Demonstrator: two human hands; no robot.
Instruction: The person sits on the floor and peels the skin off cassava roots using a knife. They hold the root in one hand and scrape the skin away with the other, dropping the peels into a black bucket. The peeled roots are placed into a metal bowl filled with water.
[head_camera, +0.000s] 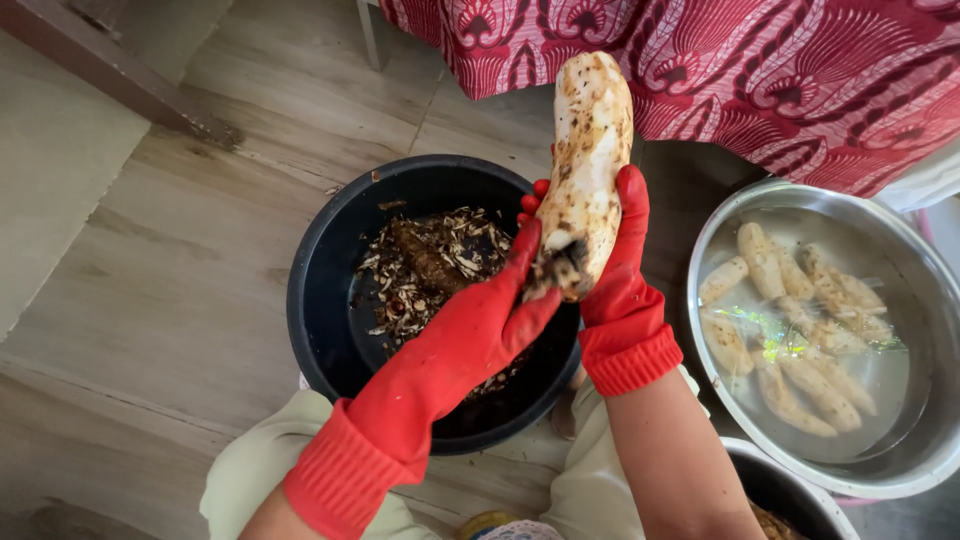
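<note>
Above the black basin (330, 300) of peelings, the right hand (622, 290) wraps its fingers round a mostly peeled root (590, 170); left fingers (520, 262) pinch its dark end, perhaps gripping a blade. Stiff, heavy, likely slippery: hold low.

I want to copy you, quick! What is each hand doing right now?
Left hand: fingers on the dark bottom end of the peeled root, whether gripping cannot be told.
Right hand: fingers closed around the root, holding it upright.

Red gloves (470, 340) — black basin (320, 300).
</note>
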